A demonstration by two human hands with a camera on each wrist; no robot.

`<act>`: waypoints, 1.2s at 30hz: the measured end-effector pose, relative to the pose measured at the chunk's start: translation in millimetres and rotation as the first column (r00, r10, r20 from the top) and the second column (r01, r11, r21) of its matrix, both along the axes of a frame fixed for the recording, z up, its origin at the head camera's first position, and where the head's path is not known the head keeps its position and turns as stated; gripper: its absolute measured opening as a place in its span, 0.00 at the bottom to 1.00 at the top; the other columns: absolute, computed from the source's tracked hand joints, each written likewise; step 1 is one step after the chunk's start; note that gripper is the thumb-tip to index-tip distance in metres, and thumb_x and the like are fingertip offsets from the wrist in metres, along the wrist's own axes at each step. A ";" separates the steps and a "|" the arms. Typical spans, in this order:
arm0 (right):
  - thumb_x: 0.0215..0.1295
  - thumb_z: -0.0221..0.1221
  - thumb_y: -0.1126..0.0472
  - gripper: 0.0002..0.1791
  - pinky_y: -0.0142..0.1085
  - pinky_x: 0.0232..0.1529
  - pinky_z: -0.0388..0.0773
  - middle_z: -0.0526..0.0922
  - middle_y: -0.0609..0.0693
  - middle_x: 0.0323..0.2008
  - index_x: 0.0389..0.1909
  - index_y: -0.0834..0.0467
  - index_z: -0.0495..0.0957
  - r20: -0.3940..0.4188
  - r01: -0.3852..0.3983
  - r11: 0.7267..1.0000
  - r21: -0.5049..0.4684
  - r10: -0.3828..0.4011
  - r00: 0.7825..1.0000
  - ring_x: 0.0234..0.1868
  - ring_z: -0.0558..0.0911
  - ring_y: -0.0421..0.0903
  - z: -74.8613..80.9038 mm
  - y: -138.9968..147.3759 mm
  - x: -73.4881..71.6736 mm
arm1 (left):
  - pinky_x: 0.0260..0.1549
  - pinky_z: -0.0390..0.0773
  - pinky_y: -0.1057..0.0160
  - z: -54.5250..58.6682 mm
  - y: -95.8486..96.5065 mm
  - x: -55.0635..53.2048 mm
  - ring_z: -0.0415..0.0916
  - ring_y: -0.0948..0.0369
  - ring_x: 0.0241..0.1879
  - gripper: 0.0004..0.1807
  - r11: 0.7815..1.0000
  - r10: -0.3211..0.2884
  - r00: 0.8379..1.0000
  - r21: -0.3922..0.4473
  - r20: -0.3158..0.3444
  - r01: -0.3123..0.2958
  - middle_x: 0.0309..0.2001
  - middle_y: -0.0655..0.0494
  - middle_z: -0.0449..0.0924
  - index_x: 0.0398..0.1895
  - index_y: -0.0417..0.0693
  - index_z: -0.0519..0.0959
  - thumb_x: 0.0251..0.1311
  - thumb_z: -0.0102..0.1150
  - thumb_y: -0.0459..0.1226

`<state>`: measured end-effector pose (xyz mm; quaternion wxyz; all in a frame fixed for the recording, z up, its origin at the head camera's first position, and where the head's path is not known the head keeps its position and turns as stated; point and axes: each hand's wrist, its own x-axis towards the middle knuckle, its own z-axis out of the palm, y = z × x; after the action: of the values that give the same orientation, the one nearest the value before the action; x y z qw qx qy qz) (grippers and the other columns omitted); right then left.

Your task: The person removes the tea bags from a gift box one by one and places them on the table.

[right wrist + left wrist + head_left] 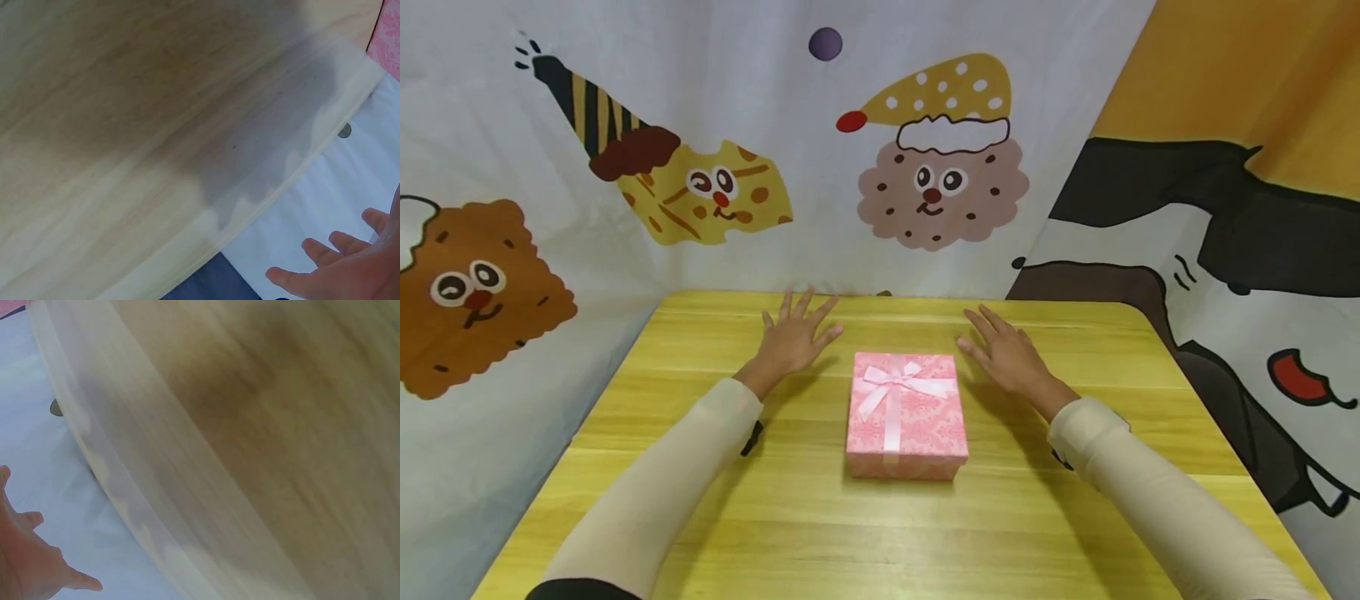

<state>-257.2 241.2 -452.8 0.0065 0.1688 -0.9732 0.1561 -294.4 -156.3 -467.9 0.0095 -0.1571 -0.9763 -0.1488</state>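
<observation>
A pink patterned gift box [917,417] with a pale ribbon bow on its lid sits closed on the wooden table. To its upper left, my left hand [790,340] is held above the tabletop with fingers spread. My right hand [1011,357] hovers at the upper right of the box, its fingers stretched forward. Neither hand touches the box or holds anything. In the left wrist view the left hand [31,562] shows at the lower left corner; the right wrist view has the right hand [350,262] at the lower right.
The yellowish wooden table [775,533] ends at a far edge beyond both hands. Behind it hangs a white cloth [820,250] printed with cartoon biscuits and party hats. Both forearms wear cream sleeves, with a dark strap piece [752,438] under the left cuff.
</observation>
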 end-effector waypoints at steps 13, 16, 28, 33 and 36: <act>0.80 0.40 0.33 0.40 0.69 0.70 0.58 0.48 0.60 0.82 0.84 0.48 0.49 0.015 -0.059 0.998 -0.039 0.060 0.998 0.73 0.64 0.72 6.3 -2.8 6.8 | 0.64 0.36 0.17 7.3 5.4 15.0 0.25 0.36 0.80 0.40 0.998 -0.055 0.998 0.027 -0.018 0.056 0.84 0.50 0.34 0.84 0.71 0.47 0.74 0.27 0.70; 0.80 0.40 0.33 0.39 0.69 0.69 0.60 0.48 0.58 0.82 0.84 0.45 0.48 0.036 -0.072 0.996 -0.050 0.073 0.997 0.72 0.65 0.72 7.6 -3.1 11.4 | 0.64 0.36 0.17 8.7 8.4 20.4 0.24 0.37 0.80 0.40 0.997 -0.068 0.998 0.045 -0.013 0.068 0.84 0.50 0.35 0.84 0.71 0.47 0.74 0.27 0.70; 0.80 0.41 0.33 0.39 0.70 0.68 0.61 0.50 0.58 0.82 0.84 0.45 0.49 0.033 -0.098 0.994 -0.051 0.100 0.994 0.72 0.66 0.71 6.0 1.3 23.5 | 0.66 0.40 0.19 11.5 16.8 37.5 0.25 0.38 0.81 0.38 0.989 -0.101 0.994 0.103 -0.028 0.103 0.84 0.50 0.38 0.84 0.70 0.49 0.76 0.33 0.67; 0.81 0.43 0.35 0.37 0.71 0.67 0.60 0.52 0.59 0.81 0.84 0.41 0.48 0.021 -0.107 0.992 -0.060 0.108 0.994 0.71 0.67 0.71 6.4 1.8 29.4 | 0.66 0.40 0.19 11.9 18.2 41.1 0.26 0.37 0.81 0.37 0.988 -0.119 0.992 0.093 -0.040 0.122 0.84 0.50 0.39 0.84 0.70 0.49 0.77 0.35 0.65; 0.81 0.44 0.37 0.37 0.71 0.68 0.58 0.52 0.59 0.81 0.84 0.40 0.47 0.027 -0.113 0.991 -0.064 0.115 0.993 0.71 0.68 0.71 6.0 1.7 32.9 | 0.66 0.40 0.19 13.4 19.0 44.6 0.29 0.36 0.81 0.35 0.987 -0.125 0.991 0.098 -0.042 0.128 0.84 0.50 0.40 0.84 0.71 0.50 0.78 0.37 0.63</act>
<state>-224.2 242.8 -446.8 -0.0123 0.2216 -0.9565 0.1893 -249.8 -137.3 -454.5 0.0252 -0.2206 -0.9553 -0.1950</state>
